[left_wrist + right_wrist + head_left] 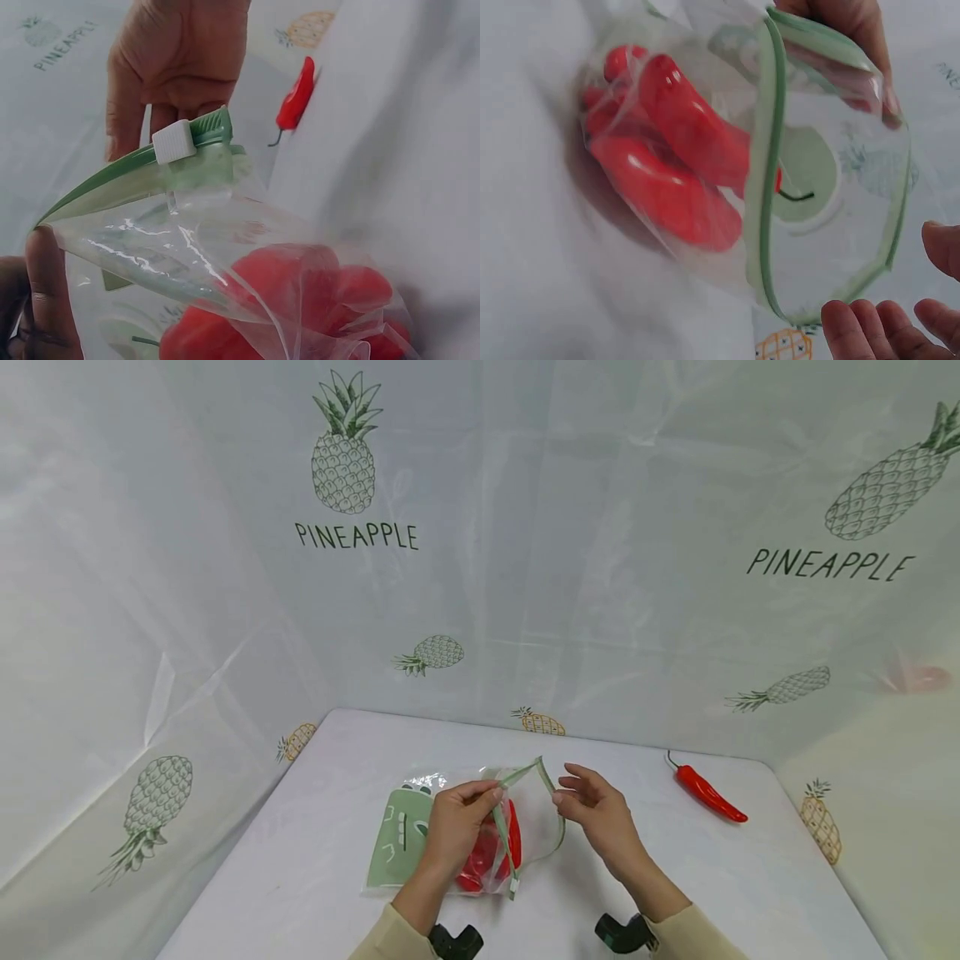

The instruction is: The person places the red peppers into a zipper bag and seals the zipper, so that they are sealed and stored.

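A clear slider zip bag (397,852) with a green printed panel and a green zip rim stands with its mouth spread wide. Several red chili peppers (694,139) lie inside, seen through the film. My left hand (453,822) pinches the rim on the left side of the mouth. Beside the opposite side of the rim is my right hand (598,814); its fingers are apart and relaxed in the right wrist view, with nothing gripped. A white slider (174,142) sits at one end of the zip.
One loose red chili pepper (708,792) with a dark stem lies at the back right of the white table (300,860). A pale curtain (525,568) printed with pineapples hangs behind the table and at its sides.
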`<state>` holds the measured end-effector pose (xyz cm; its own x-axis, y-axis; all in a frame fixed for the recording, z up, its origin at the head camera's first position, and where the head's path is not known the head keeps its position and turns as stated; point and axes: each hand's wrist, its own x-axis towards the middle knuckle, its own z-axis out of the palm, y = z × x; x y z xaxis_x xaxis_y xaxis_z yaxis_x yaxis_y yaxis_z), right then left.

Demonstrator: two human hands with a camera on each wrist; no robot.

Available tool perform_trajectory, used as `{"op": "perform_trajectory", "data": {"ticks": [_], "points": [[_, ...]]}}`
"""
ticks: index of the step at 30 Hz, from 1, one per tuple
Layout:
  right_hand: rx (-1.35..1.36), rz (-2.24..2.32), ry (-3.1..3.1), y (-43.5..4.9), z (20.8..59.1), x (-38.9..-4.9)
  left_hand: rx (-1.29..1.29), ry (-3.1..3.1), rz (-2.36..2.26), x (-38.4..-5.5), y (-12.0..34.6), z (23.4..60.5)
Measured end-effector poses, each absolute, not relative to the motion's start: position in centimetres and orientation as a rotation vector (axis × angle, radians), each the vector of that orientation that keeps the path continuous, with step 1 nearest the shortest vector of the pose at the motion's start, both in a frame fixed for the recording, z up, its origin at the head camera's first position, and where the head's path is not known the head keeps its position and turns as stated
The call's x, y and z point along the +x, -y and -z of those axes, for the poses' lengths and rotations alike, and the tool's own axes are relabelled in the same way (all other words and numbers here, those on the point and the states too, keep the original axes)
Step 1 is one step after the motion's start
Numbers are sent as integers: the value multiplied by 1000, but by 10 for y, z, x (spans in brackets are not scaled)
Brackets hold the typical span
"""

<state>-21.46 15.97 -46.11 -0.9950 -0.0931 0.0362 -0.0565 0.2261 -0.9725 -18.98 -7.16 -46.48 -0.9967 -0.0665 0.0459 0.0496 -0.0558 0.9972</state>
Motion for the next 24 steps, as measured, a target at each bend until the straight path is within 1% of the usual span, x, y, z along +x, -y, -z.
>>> {"op": "perform_trajectory", "data": {"ticks": [7, 24], "points": [[-77, 1913, -2471, -181, 460, -225, 14, 2102, 2230, -191, 72, 467], [25, 1808, -2613, -226, 459, -237, -2, 2163, 2167, -189, 71, 467]]}}
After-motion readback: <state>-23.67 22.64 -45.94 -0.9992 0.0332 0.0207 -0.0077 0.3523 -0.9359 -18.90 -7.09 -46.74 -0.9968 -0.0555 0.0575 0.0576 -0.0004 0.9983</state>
